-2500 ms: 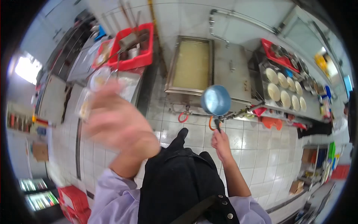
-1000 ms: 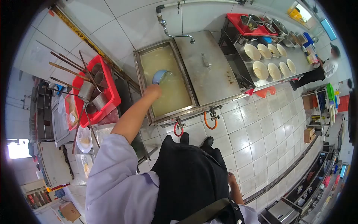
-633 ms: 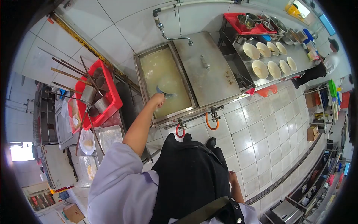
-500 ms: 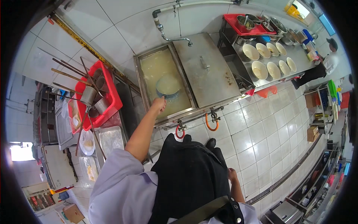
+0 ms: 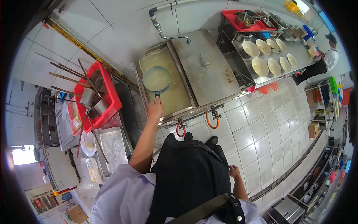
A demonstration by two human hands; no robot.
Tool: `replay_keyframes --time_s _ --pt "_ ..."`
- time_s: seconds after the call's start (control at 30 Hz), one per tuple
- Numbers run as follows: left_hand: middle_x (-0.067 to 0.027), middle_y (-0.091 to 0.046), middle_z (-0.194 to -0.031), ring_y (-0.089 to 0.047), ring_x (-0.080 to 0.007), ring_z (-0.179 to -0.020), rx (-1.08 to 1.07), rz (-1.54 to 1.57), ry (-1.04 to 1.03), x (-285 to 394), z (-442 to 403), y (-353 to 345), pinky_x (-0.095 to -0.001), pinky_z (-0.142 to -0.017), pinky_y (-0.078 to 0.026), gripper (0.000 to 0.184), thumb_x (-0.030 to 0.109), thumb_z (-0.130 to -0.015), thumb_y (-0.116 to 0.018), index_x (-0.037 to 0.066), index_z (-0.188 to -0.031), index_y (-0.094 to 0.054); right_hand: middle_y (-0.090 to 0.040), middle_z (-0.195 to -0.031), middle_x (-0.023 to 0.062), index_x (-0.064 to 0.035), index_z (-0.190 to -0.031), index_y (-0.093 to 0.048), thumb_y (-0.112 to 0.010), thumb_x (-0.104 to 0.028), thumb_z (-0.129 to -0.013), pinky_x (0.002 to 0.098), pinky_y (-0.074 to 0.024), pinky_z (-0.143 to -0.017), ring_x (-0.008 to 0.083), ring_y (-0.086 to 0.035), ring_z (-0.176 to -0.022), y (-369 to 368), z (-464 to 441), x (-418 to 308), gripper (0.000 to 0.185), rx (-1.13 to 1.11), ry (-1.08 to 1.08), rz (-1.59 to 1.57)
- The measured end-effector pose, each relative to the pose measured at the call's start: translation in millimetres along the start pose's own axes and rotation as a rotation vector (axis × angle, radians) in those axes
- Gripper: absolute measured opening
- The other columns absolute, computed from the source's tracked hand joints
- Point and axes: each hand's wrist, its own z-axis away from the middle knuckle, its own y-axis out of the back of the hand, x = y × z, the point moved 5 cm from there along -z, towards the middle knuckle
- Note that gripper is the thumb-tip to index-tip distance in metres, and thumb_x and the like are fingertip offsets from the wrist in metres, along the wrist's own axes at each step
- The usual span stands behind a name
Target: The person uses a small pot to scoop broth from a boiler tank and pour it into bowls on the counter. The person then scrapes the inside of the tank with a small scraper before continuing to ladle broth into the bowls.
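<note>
My left hand (image 5: 155,108) is closed round the short dark handle of a saucepan (image 5: 156,79) with a blue-grey rim. The pan is full of cloudy pale liquid and sits over a rectangular steel vat (image 5: 181,91) of similar yellowish liquid; whether its base still touches the liquid I cannot tell. At my side, next to the black apron (image 5: 190,175), hangs my right hand (image 5: 234,171). Its fingers are loosely curled, and nothing shows in them.
A steel lid (image 5: 207,80) covers the adjoining vat, below a wall tap (image 5: 175,37). On the left stands a red basket (image 5: 113,87) of long-handled strainers. Pale bowls (image 5: 260,67) line the right counter, where another person (image 5: 330,56) stands. Valves with orange handles (image 5: 213,121) project in front.
My left hand has moved the saucepan up and slightly left from low in the liquid, so its whole rim now shows. My right hand still hangs at my side.
</note>
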Motion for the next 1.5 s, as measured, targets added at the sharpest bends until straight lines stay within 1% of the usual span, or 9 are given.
replay_keyframes --time_s 0.03,0.1,0.4,0.47,0.67,0.9,1.2,1.4,1.5 --pt "0.0022 -0.043 -0.057 -0.038 -0.0106 -0.041 0.004 -0.043 -0.041 7 3 1 -0.0287 -0.038 -0.028 0.038 0.042 -0.106 -0.049 0.011 -0.084 -0.052 -0.058 -0.066 0.0007 -0.0044 -0.104 -0.067 -0.058 -0.031 -0.102 0.0286 -0.0426 -0.046 0.0118 -0.054 -0.053 0 1 0 0.028 -0.002 -0.004 -0.002" --pt "0.0025 -0.042 -0.056 -0.037 -0.0105 -0.04 0.01 -0.092 -0.077 19 11 1 -0.0288 -0.037 -0.028 0.038 0.042 -0.106 -0.049 0.011 -0.084 -0.052 -0.067 -0.073 0.0109 0.0002 -0.111 -0.067 -0.062 -0.027 -0.099 0.0302 -0.048 -0.047 0.0161 -0.06 -0.054 2 5 -2 0.03 -0.013 0.005 0.042" --pt "0.0025 -0.044 -0.055 -0.038 -0.0099 -0.04 -0.151 -0.18 -0.11 80 40 -63 -0.0285 -0.038 -0.028 0.039 0.041 -0.106 -0.048 0.011 -0.082 -0.05 -0.066 -0.073 0.0109 0.0006 -0.11 -0.066 -0.062 -0.028 -0.098 0.0309 -0.0469 -0.047 0.0165 -0.059 -0.052 17 -3 -8 0.031 0.023 0.03 -0.051" --pt "0.0045 -0.043 -0.056 -0.036 -0.0069 -0.039 -0.261 -0.117 -0.108 82 36 -88 -0.025 -0.037 -0.023 0.037 0.042 -0.106 -0.05 0.012 -0.086 -0.051 -0.066 -0.073 0.0112 0.0007 -0.11 -0.066 -0.062 -0.028 -0.098 0.0314 -0.0471 -0.047 0.0167 -0.059 -0.053 23 -3 -9 0.032 0.031 0.037 -0.066" --pt "0.0046 -0.043 -0.057 -0.034 -0.0063 -0.04 -0.436 -0.164 -0.134 96 22 -171 -0.0242 -0.038 -0.023 0.036 0.041 -0.106 -0.051 0.011 -0.086 -0.05 -0.068 -0.076 0.0121 -0.0005 -0.108 -0.066 -0.062 -0.034 -0.097 0.0312 -0.0471 -0.049 0.0176 -0.061 -0.055 38 3 15 0.035 0.112 0.041 -0.149" --pt "0.0022 -0.044 -0.059 -0.038 -0.0083 -0.043 -0.58 -0.22 -0.152 104 -15 -268 -0.0251 -0.039 -0.026 0.038 0.04 -0.106 -0.051 0.008 -0.087 -0.05 -0.069 -0.079 0.0124 -0.0023 -0.11 -0.066 -0.061 -0.034 -0.098 0.0304 -0.0486 -0.05 0.018 -0.062 -0.056 37 47 48 0.034 0.165 -0.016 -0.176" --pt "-0.0008 -0.051 -0.06 -0.045 -0.0121 -0.044 -0.54 -0.471 -0.277 104 -69 -350 -0.0294 -0.041 -0.034 0.039 0.038 -0.105 -0.053 0.006 -0.083 -0.055 -0.068 -0.08 0.0109 -0.0025 -0.11 -0.066 -0.057 -0.031 -0.097 0.0302 -0.0485 -0.05 0.0172 -0.062 -0.058 11 77 102 0.033 0.181 -0.106 -0.302" --pt "-0.0029 -0.056 -0.061 -0.053 -0.0156 -0.049 -0.494 -0.617 -0.33 108 -105 -376 -0.0326 -0.045 -0.039 0.039 0.037 -0.104 -0.054 0.004 -0.083 -0.06 -0.068 -0.079 0.0112 -0.0026 -0.11 -0.066 -0.059 -0.03 -0.096 0.0306 -0.0481 -0.049 0.0177 -0.062 -0.057 0 73 106 0.032 0.202 -0.088 -0.374" --pt "-0.0074 -0.062 -0.065 -0.058 -0.0191 -0.052 -0.447 -0.786 -0.449 117 -115 -381 -0.0363 -0.05 -0.044 0.04 0.038 -0.102 -0.056 0.003 -0.084 -0.063 -0.067 -0.077 0.0113 -0.0028 -0.11 -0.066 -0.061 -0.03 -0.096 0.0303 -0.0472 -0.048 0.0176 -0.061 -0.056 1 73 101 0.031 0.212 -0.104 -0.373"
